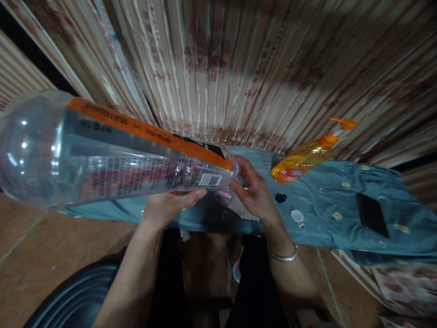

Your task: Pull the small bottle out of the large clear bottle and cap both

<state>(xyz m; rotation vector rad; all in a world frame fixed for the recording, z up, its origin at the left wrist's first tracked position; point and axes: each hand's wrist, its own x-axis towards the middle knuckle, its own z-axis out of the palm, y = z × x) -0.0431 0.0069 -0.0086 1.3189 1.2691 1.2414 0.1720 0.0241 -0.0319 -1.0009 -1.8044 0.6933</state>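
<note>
A large clear plastic bottle [146,159] with an orange-edged label lies nearly level across the left half of the head view, its rounded end toward the camera. My left hand [170,205] supports it from below, thumb along its side. Around the narrower right end is my right hand [254,189], fingers closed on it. Whether that end has a cap is hidden. Beneath my right hand, a small clear item with a pink label [223,196] and white crumpled material [244,210] rest on the teal cloth [321,191].
An orange pump bottle [300,159] stands right of my hands. Near it are a small black cap [281,197] and a white disc [297,216]. A dark phone [372,214] lies farther right. Behind the cloth hangs a pleated curtain [218,73]; a black ribbed tub [75,296] is lower left.
</note>
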